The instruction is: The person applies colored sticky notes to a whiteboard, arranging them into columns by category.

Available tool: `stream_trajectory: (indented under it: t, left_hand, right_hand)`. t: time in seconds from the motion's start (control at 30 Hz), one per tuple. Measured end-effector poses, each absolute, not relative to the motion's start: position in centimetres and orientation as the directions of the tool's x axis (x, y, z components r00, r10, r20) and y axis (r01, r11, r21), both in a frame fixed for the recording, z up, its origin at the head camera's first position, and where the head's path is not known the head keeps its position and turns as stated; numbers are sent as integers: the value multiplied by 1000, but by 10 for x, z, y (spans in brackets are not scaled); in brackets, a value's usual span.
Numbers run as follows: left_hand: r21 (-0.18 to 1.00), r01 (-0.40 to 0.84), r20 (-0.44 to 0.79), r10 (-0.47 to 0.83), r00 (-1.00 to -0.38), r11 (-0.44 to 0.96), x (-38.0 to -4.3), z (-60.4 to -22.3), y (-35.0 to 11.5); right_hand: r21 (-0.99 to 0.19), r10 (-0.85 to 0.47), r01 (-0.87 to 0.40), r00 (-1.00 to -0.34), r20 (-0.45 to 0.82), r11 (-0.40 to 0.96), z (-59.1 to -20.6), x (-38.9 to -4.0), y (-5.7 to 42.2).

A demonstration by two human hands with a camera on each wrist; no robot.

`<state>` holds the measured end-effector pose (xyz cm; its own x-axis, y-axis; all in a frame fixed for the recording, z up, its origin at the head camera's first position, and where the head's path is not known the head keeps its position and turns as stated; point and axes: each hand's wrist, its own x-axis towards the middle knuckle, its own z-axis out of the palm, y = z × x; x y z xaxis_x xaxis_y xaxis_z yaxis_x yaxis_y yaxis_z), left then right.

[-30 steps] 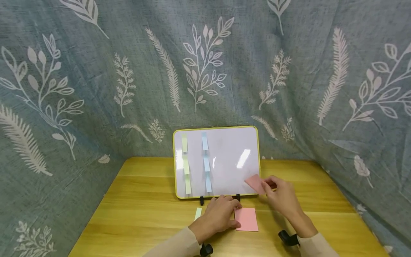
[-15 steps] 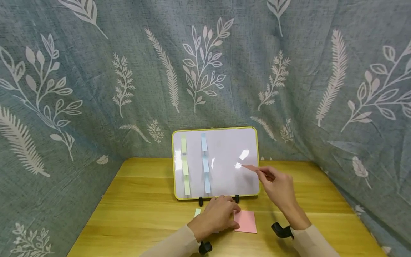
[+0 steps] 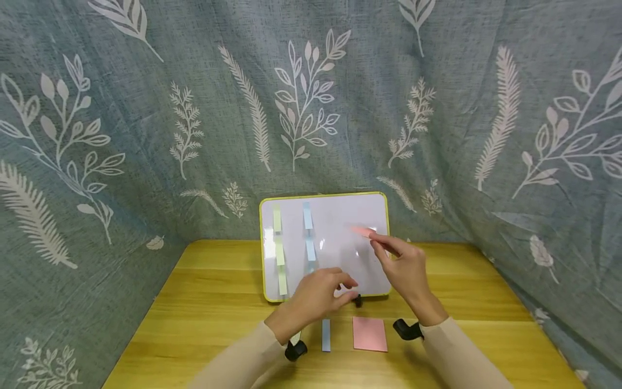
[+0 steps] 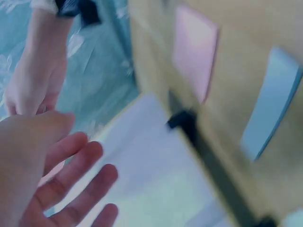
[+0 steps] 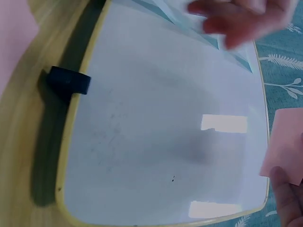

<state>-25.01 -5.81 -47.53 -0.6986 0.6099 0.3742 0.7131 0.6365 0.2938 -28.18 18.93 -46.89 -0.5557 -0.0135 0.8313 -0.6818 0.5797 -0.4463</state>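
Note:
In the head view my right hand (image 3: 403,270) pinches a pink sticky note (image 3: 362,232) in front of the right half of a whiteboard (image 3: 340,210). The right wrist view shows the same note (image 5: 286,142) between thumb and fingers, near the board's top edge. My left hand (image 3: 318,294) hovers before the board's lower part, fingers loosely bent and holding nothing. Below it lie a pink sticky note pad (image 3: 369,334) and a narrow blue pad (image 3: 326,335). A green pad (image 3: 295,339) is partly hidden by the left wrist.
Green strips (image 3: 279,253) run down the board's left side, with blue strips (image 3: 308,217) beside them; the left hand covers the lowest blue one. Black feet (image 3: 358,301) hold up the board on the wooden table (image 3: 214,302). A leaf-patterned curtain (image 3: 204,108) hangs behind.
The right hand has raised the pink note up and left across the board. The left hand has left the pink pad and moved up, uncovering the blue pad.

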Motion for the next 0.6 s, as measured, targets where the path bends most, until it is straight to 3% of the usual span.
stream_trajectory:
  t: [0.2,0.6]
  left_hand:
    - [312,709,545,492,-679,633,-278,-443,-78]
    - [361,620,656,284,-700,696,-337,-399,-101]
  right_hand:
    - [-401,-18,-726,-494,869,558,-463,-298,180]
    - [-337,-44,-745,-440,897,576,-452,-329,159]
